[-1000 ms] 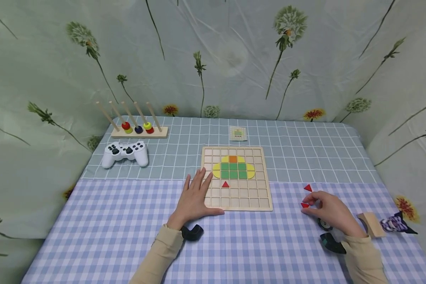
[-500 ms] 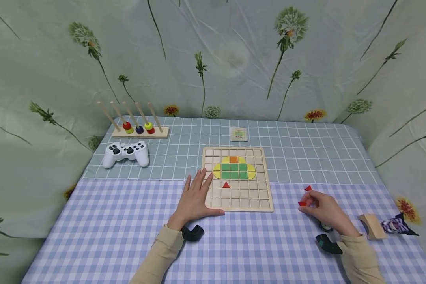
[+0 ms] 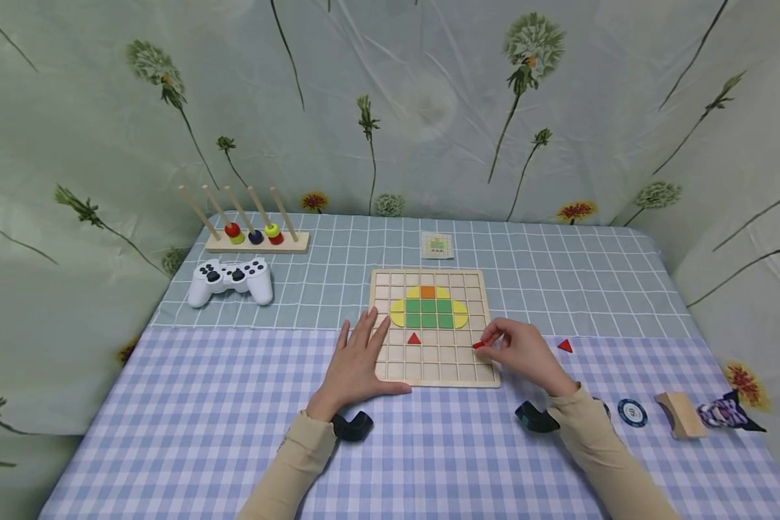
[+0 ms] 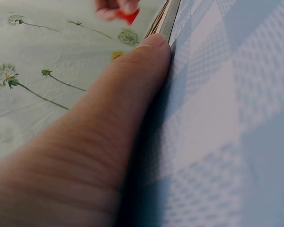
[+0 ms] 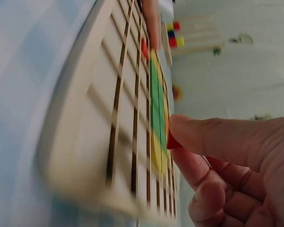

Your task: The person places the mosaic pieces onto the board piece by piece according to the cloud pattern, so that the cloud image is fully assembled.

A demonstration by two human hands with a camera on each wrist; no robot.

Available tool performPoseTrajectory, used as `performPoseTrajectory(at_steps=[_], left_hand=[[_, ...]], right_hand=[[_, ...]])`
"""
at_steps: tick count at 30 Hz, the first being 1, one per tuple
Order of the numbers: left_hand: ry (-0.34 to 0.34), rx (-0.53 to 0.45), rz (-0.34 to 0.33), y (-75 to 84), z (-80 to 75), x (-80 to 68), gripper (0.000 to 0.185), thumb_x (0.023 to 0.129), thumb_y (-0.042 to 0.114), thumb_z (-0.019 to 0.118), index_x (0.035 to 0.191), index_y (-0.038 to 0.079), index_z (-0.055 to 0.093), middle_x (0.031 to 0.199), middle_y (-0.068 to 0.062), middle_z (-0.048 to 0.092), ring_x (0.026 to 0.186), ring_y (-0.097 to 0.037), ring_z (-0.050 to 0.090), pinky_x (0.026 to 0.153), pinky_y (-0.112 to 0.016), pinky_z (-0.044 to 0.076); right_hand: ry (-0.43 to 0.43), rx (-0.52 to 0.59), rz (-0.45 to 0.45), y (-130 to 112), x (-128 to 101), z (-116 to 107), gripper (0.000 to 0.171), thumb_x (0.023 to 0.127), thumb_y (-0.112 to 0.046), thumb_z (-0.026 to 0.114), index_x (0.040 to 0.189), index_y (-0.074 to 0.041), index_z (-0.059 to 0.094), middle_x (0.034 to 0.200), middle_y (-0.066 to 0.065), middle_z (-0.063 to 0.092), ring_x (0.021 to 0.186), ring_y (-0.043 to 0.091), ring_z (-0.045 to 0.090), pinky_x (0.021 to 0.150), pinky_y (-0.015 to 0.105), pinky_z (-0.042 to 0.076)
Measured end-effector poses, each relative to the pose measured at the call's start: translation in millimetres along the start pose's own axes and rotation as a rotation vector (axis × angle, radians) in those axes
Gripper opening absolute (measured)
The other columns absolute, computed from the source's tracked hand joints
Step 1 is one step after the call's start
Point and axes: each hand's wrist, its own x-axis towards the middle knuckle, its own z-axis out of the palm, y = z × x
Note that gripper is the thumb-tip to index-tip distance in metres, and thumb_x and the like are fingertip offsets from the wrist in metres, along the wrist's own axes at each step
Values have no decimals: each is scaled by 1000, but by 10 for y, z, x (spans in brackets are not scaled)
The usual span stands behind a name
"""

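In the head view a wooden grid board (image 3: pixel 460 372) bears green squares (image 3: pixel 429 313), yellow rounded pieces (image 3: pixel 460 313), an orange square (image 3: pixel 427 292) and one red triangle (image 3: pixel 414 339). My left hand (image 3: pixel 354 365) rests on the board's left side with fingers spread, its thumb along the near edge. Above the board's right edge, my right hand (image 3: pixel 518 352) pinches another red triangle (image 3: pixel 478 345) between thumb and fingers. The right wrist view shows that red triangle (image 5: pixel 173 142) under the thumb tip. A loose red triangle (image 3: pixel 565 346) lies on the cloth to the right.
Behind the board lies a small pattern card (image 3: pixel 437 245). A white game controller (image 3: pixel 231 282) and a peg stand with coloured beads (image 3: pixel 256 244) are at the back left. To the right are a round chip (image 3: pixel 633 412), a wooden block (image 3: pixel 682 415) and a patterned purple item (image 3: pixel 728 412).
My right hand has lifted a red triangle from the cloth and carried it left to the board's right edge. The left hand stays in place. The round chip has come into view.
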Motion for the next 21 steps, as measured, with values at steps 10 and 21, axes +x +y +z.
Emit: performPoseTrajectory(at_steps=[10,21], left_hand=[[-21,0,-16,7,5,9,122,62,85,56,153,14,17,158,-10,8,143,-23,1,113,-45,-4],[-19,3,-15,3,-3,15,122,62,84,57,153,14,17,158,-11,8,143,-23,1,113,-46,-3]], right_hand=[[-100,24,-105,-262,352,393,11,81,-15,76,79,-15,66,71,-8,59,54,12,44,50,27,38],[-60,-63,-80,-340,455,576,7,82,-16,74,79,-16,68,70,-9,59,58,10,48,55,29,39]])
